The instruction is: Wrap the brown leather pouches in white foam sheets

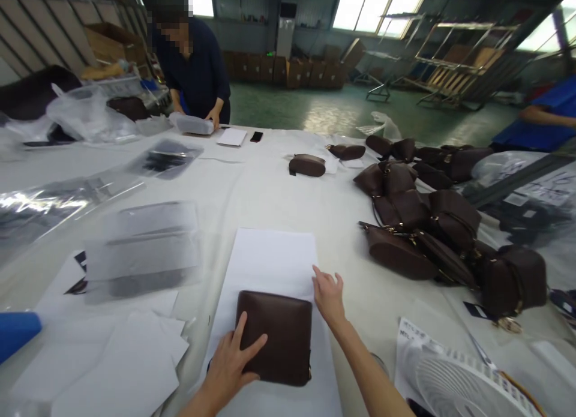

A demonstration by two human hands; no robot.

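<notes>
A dark brown leather pouch (275, 339) with a zip lies flat on a long sheet of white paper (274, 255) in front of me. My left hand (234, 360) rests on the pouch's left side, fingers spread. At the paper's right edge is my right hand (328, 294), its fingers apart and partly bent, the fingertips close to or touching that edge. Left of the paper lie clear plastic bags (144, 243) and a pile of loose white sheets (121, 363).
Brown bags (427, 219) are heaped on the right, with a single one (307, 165) farther back. A white fan (468, 375) stands at lower right. Across the table a person (193, 63) handles a plastic-wrapped item (193, 124). Another person's blue sleeve (535, 120) shows at right.
</notes>
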